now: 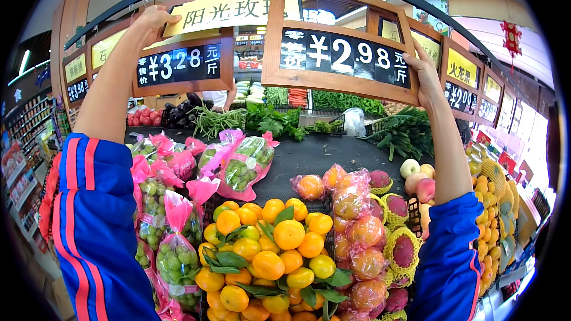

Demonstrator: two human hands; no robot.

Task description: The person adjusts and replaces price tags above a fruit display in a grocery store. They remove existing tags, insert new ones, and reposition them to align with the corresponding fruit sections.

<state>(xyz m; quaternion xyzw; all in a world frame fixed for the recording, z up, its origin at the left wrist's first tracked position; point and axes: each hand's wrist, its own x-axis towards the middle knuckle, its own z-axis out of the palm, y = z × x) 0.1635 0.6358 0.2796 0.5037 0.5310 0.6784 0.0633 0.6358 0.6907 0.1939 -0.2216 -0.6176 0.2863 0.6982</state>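
Observation:
My left hand (154,22) is raised and pinches the left end of a yellow paper card (223,11) with large dark writing. The card's right end passes behind the left side of a wooden-framed price sign (339,84) and shows through its upper opening. My right hand (424,73) grips this sign by its right edge, thumb in front. Black number plates (341,55) fill the sign's lower part. Behind the card and my left hand hangs another wooden price sign (183,87).
Further signs (461,69) hang from a dark overhead rail (473,31). Below my arms are bagged green grapes (178,258), leafy mandarins (267,265), wrapped round fruit (366,229) and dragon fruit (403,249) in netting. Vegetables (274,118) line the far side; a person's arm (230,98) shows there.

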